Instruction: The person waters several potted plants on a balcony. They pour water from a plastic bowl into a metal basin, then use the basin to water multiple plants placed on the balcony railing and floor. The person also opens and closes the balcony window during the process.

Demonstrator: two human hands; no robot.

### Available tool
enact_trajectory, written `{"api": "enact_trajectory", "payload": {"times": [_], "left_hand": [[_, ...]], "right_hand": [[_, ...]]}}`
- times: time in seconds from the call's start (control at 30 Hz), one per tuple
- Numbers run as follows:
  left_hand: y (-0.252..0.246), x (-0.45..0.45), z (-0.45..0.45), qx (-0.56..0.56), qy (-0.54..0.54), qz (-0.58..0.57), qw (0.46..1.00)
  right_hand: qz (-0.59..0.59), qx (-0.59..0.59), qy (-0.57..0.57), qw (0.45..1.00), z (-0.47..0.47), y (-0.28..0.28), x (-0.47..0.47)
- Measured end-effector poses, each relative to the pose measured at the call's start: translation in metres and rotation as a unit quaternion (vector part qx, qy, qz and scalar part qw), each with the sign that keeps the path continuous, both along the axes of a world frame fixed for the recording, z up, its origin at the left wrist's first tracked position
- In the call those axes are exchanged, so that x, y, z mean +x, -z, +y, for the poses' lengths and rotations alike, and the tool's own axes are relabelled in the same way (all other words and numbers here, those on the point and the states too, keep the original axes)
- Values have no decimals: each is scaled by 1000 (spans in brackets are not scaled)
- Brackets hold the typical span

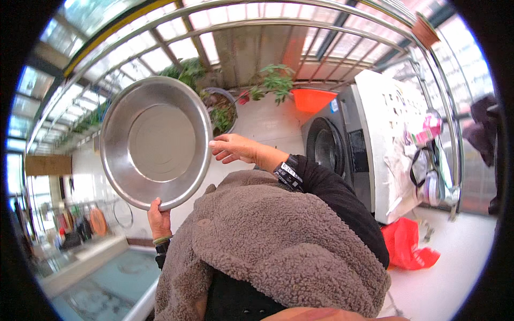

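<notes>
A round stainless steel basin (110, 160) is tilted so that its inside faces me. My left hand (160, 220) grips its rim at the lower edge, fingers behind and thumb over the lip. At the basin's right side is my right hand (235, 148), fingers apart, with a fingertip at or just beside the rim. Whether they touch is hard to tell. The basin's flat bottom looks greyish, with a faint ring on it; I cannot tell if there is water in it.
A front-loading washing machine (325, 140) stands right, beside a white surface (371, 148) bearing several items. An orange tub (313, 99) and a potted plant (221, 116) sit beyond. Metal railings (249, 26) run along the far side. A red bag (409, 244) lies on the floor.
</notes>
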State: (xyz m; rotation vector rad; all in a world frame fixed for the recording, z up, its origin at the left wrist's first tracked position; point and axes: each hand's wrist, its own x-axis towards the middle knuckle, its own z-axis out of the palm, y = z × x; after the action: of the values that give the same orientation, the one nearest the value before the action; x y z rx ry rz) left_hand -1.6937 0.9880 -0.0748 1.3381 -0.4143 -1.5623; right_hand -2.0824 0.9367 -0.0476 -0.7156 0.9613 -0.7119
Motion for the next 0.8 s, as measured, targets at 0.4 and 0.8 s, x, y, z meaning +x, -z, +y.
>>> {"api": "enact_trajectory", "payload": {"times": [0.4, 0.8], "left_hand": [[-80, -259, -155, -75, 388, 6, 918], [-81, -361, -196, -24, 494, 35, 869]], "right_hand": [[-15, -48, 414, 909, 51, -20, -173], [38, 22, 659, 751, 178, -57, -335]]}}
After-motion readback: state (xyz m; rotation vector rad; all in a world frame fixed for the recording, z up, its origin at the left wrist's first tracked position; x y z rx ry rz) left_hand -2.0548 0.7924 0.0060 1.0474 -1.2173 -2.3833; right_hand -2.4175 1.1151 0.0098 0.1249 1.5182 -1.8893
